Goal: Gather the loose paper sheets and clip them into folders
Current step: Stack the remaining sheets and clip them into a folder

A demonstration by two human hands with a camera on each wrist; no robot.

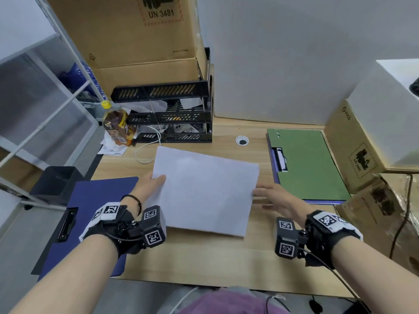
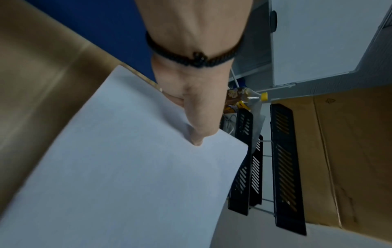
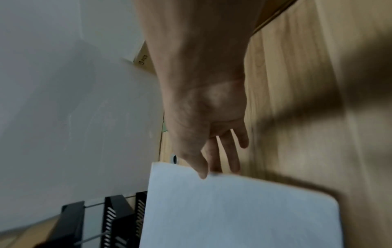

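Note:
A stack of white paper sheets is held tilted just above the middle of the wooden desk. My left hand pinches its left edge, thumb on top and fingers beneath. At the stack's right edge is my right hand, its fingers straight and its thumb tip touching the edge. A blue folder with a black clip lies at the left. On the right lies a green folder with its clip.
A black tiered tray rack and a drink bottle stand at the back left, below a large cardboard box. More boxes crowd the right edge. A white cable loops near the stack; a cable hole sits behind it.

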